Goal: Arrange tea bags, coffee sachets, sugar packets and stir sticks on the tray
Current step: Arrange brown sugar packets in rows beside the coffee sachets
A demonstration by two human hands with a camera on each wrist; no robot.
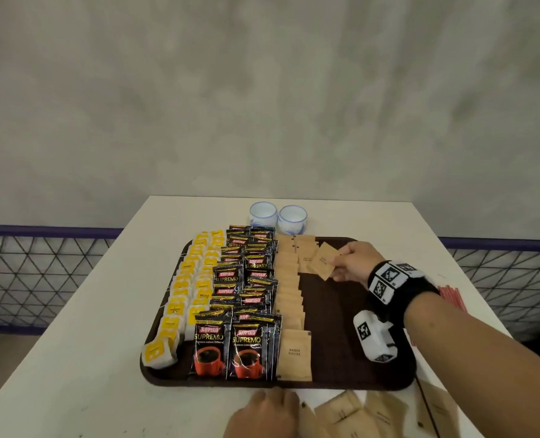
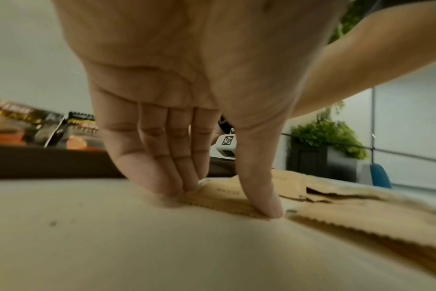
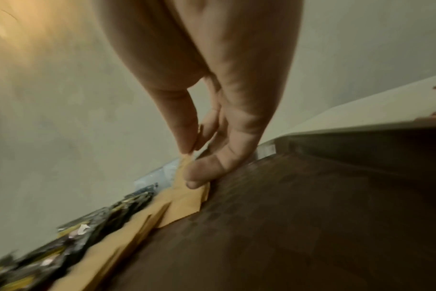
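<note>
My right grip (image 1: 349, 262) pinches one brown sugar packet (image 1: 325, 261) between thumb and fingers, tilted, over the far part of the dark tray (image 1: 341, 327), just beside the second short column of sugar packets (image 1: 306, 254). Right wrist view confirms: thumb tip (image 3: 199, 175) on the packet edge, packet touching the ones already laid down

Left grip (image 1: 262, 412) is at the near counter (image 1: 82, 358) edge, off the tray. Fingertips (image 2: 167, 189) and thumb press down on a loose sugar packet (image 2: 224, 198) lying flat in the loose pile (image 1: 373, 415); I see fingers straight, no curl round it

On the tray, left to right: tea bags (image 1: 183, 292) with yellow tags in two columns, black coffee sachets (image 1: 246, 298) in two overlapping columns, a long sugar column (image 1: 289, 298). Right half of the tray is bare

Red stir sticks (image 1: 450, 295) lie on the counter right of the tray, partly hidden by my right forearm. Two white-blue cups (image 1: 278, 218) stand behind the tray
</note>
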